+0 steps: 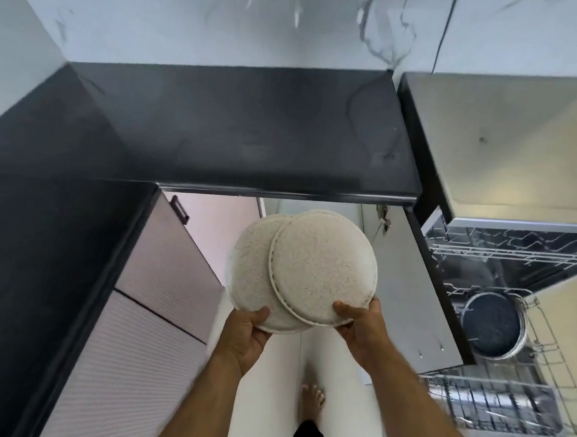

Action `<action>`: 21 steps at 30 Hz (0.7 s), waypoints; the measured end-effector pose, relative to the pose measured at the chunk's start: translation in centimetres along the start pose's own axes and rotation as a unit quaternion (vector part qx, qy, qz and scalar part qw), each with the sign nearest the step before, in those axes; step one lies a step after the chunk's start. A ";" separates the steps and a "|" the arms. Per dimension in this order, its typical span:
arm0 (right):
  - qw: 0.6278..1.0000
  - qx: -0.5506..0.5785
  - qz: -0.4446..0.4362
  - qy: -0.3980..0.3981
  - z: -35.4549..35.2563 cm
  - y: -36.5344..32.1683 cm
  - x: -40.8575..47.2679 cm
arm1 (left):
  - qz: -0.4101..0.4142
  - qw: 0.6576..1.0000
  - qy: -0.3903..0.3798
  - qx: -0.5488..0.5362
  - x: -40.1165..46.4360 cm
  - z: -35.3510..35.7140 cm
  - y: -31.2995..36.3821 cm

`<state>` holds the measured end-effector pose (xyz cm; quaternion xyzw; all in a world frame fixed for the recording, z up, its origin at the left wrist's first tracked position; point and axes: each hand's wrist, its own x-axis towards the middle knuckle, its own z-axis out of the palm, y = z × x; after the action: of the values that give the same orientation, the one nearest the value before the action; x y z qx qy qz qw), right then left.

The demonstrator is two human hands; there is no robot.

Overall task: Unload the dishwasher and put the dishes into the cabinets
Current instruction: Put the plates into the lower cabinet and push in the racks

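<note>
The person is standing in front of the dark table (239,126) and holding two speckled cream plates out over the floor, just below the table's front edge. The left hand (246,338) is gripping the near rim of the left plate (252,277), thumb on top. The right hand (358,329) is pinching the near rim of the right plate (324,265), which is overlapping the left one and lying partly on top of it.

To the right, the dishwasher (503,247) is standing open, its lower rack (506,404) pulled out, with a dark round dish (491,323) waiting in it.

This looks like the carrying step: the plates are out of the rack and heading for a cabinet. Below the table's front edge, a cabinet door (415,288) is hanging open. The next move probably calls for squaring the two plates into one stack, then lowering them inside, keeping both rims firmly held so the upper plate is not sliding off.
</note>
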<state>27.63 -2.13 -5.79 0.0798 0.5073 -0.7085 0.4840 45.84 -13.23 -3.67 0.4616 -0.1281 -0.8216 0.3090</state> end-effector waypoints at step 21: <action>0.989 -0.039 -0.090 0.109 -0.6 0.7 29.0 | 0.013 0.999 -0.040 0.030 32.0 3.0 -4.0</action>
<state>12.94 -19.21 -24.07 0.0917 0.5892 -0.7160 0.3629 29.52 -30.35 -25.75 0.4361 -0.1705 -0.8310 0.3002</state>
